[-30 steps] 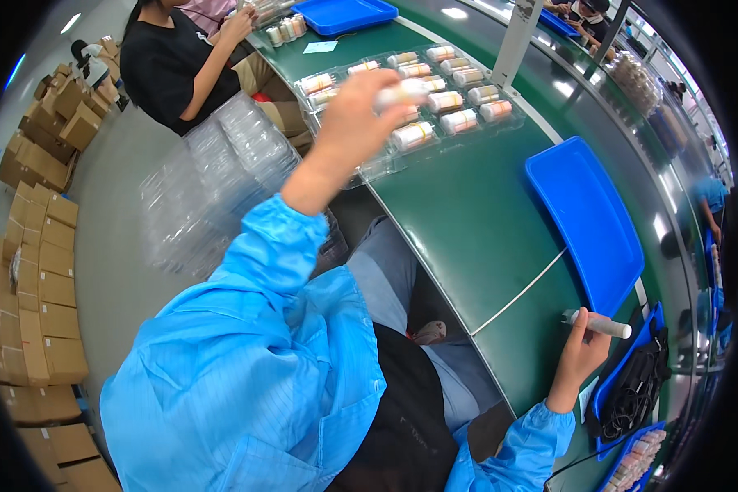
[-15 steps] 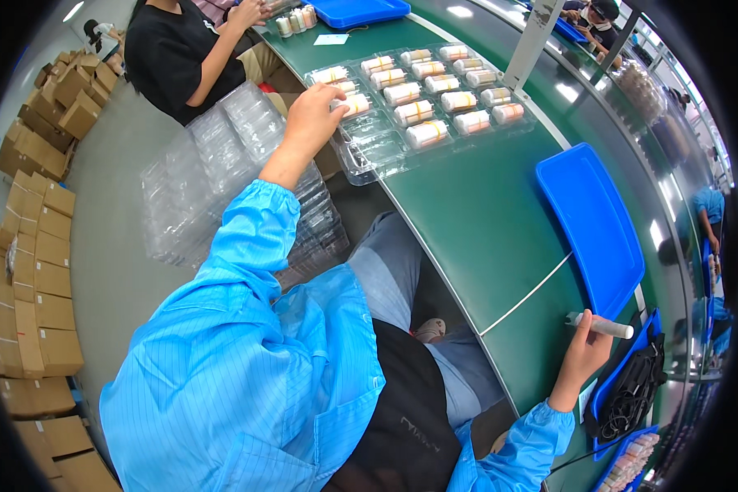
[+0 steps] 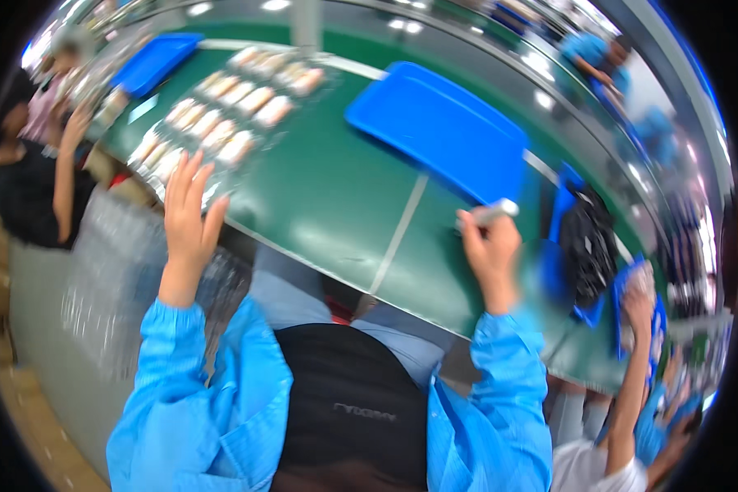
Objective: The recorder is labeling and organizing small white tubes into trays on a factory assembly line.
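My left hand point(image 3: 189, 225) is open with its fingers spread, above the near edge of a clear plastic tray point(image 3: 258, 139). Rows of small white-and-orange cylinders point(image 3: 272, 111) lie in that tray, blurred by motion. Whether my fingertips touch the nearest cylinder I cannot tell. Over the green tabletop, my right hand point(image 3: 492, 258) is closed on a slim grey-and-white tube point(image 3: 498, 211), gripped between thumb and fingers near the front corner of an empty blue tray point(image 3: 443, 135).
Black cables point(image 3: 590, 246) lie in another blue tray at the right, where another person's arm point(image 3: 635, 353) reaches in. A stack of clear plastic trays point(image 3: 111, 287) stands at the left. A person in black point(image 3: 37, 189) sits farther left. A post point(image 3: 306, 29) rises behind the table.
The view has turned to the right. My left hand has let go of a cylinder in the plastic tray and its fingers have spread. My right hand keeps hold of the tube.
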A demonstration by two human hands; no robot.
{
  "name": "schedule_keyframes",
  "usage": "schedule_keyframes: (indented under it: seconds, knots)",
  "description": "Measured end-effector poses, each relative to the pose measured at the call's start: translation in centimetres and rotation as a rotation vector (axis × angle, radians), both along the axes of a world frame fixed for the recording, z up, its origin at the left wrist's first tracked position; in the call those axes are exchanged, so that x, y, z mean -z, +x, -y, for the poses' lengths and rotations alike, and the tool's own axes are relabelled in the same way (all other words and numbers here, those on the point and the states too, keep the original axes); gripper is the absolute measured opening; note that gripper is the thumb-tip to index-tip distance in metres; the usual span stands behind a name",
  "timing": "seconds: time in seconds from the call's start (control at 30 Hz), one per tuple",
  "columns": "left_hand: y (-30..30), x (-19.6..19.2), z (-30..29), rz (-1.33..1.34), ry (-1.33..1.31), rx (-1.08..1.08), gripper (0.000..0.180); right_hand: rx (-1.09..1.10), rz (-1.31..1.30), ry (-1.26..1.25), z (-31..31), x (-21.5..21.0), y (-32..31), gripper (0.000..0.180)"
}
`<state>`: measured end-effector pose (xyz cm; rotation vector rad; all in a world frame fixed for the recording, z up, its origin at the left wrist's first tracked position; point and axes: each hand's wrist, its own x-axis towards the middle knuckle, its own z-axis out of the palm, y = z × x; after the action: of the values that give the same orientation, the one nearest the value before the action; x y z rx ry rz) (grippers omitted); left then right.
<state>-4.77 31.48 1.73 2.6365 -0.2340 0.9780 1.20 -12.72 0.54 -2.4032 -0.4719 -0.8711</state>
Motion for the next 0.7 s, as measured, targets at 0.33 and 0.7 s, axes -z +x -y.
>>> schedule_keyframes:
  seconds: [0.33, 0.7]
  knots:
    - [2.1, 1.0, 10.9, -0.515, 0.226, 0.42, 0.069, -0.003, 0.044, 0.053, -0.8, -1.6, 1.1, 0.02]
    - [10.6, 4.2, 8.3, -0.418, -0.622, 0.402, 0.053, 0.079, -0.214, 0.407, -0.7, -0.8, 3.7, 0.021]
